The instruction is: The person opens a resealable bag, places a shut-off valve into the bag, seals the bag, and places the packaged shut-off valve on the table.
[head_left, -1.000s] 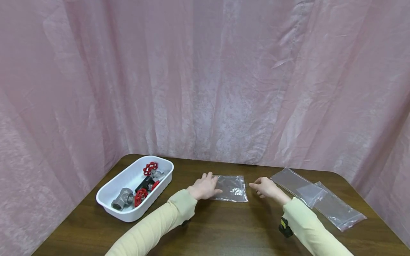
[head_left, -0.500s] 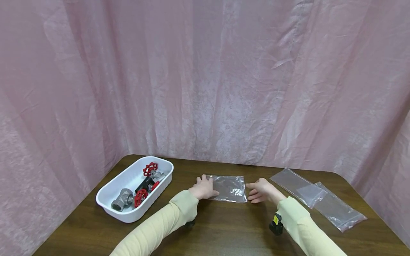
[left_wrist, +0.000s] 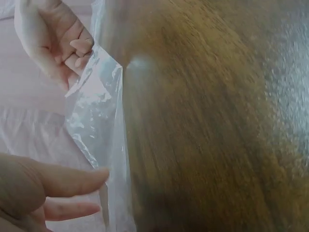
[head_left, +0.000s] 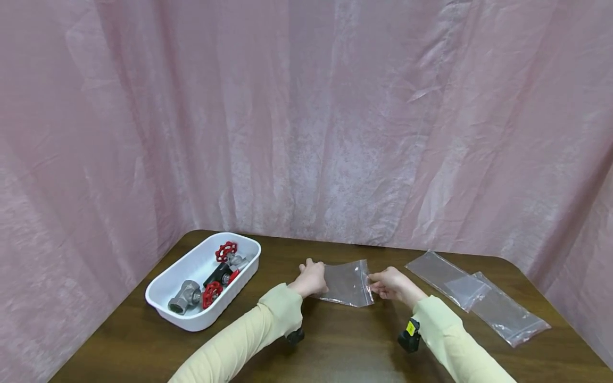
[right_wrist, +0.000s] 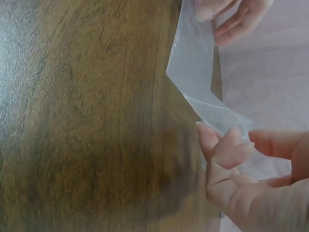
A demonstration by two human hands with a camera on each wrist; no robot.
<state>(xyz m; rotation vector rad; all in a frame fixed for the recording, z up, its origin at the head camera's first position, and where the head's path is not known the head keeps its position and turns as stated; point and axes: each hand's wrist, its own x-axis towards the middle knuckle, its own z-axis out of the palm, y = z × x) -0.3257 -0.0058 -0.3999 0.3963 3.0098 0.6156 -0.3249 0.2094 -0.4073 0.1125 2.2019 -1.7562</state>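
A clear zip-lock bag (head_left: 346,284) stretches between both hands above the brown table, its zip edge toward the right. My left hand (head_left: 310,279) holds the bag's left end, thumb on the near side; in the right wrist view the left thumb (right_wrist: 205,12) lies against the plastic. At the zip edge my right hand (head_left: 394,284) pinches the bag between thumb and fingers, seen close up in the right wrist view as the right hand (right_wrist: 251,174). The bag looks flat, and its near edge is lifted at an angle.
On the left, a white tray (head_left: 158,290) holds several valves with red handwheels, including a grey metal valve (head_left: 185,297). Two more clear bags, one (head_left: 442,276) overlapping another (head_left: 510,314), lie to the right. A pink curtain (head_left: 306,122) hangs behind the table.
My right hand has moved left to the zip edge and taken hold of it. The left hand has drawn its fingers in on the bag's left end, and the bag has lifted and tilted.
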